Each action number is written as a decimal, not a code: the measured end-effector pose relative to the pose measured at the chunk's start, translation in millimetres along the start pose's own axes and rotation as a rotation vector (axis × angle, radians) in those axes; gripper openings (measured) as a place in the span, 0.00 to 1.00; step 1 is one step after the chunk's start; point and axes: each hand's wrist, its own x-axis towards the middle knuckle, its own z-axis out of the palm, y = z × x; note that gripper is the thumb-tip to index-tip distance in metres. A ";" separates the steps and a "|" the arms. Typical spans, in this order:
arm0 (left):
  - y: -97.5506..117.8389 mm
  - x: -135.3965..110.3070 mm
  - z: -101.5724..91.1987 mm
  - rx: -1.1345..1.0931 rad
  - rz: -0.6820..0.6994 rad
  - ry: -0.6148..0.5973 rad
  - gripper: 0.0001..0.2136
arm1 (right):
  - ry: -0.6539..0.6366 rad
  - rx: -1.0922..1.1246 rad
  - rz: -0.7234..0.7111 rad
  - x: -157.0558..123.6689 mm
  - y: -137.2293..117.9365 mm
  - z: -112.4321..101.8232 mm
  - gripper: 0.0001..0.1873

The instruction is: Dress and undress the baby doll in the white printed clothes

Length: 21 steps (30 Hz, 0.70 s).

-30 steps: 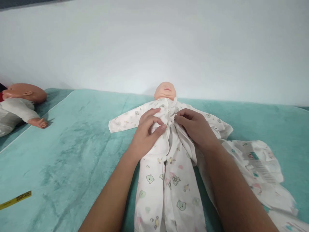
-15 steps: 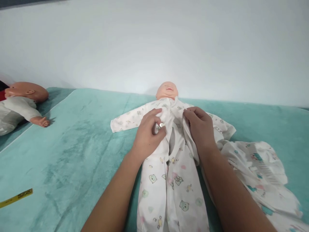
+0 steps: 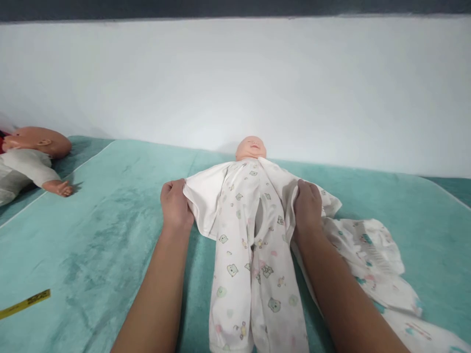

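Observation:
A baby doll point(image 3: 251, 148) lies on its back, its head toward the wall. White printed baby pants point(image 3: 239, 274) with bears cover its legs and reach up over the chest. Around its upper body is a white baby jacket point(image 3: 209, 189), spread open with the plain inside of its front panels showing. My left hand point(image 3: 176, 205) is closed on the edge of the left front panel and holds it out sideways. My right hand point(image 3: 307, 208) grips the edge of the right front panel beside the doll's torso. The doll's arms are hidden.
Another doll point(image 3: 37, 157) in pale clothing lies at the far left. Crumpled white printed baby clothes point(image 3: 368, 264) lie on the right. A yellow strip point(image 3: 25, 304) rests at the lower left on the green cloth point(image 3: 121, 235). A white wall point(image 3: 235, 78) rises behind.
My left hand has moved left from the chest, pulling the jacket's left panel open. My right hand keeps its panel and is slightly lower. The view has tilted up.

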 end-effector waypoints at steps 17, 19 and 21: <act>6.8 11.9 -15.4 0.110 0.461 0.166 0.18 | -0.068 -0.761 -0.304 20.8 45.4 -115.7 0.28; 6.1 9.4 -10.3 0.196 0.550 0.065 0.17 | -0.074 -0.689 -0.255 17.8 34.6 -113.9 0.23; -0.7 7.0 -1.4 0.342 0.560 -0.143 0.13 | -0.098 -0.586 -0.254 10.6 20.4 -95.9 0.18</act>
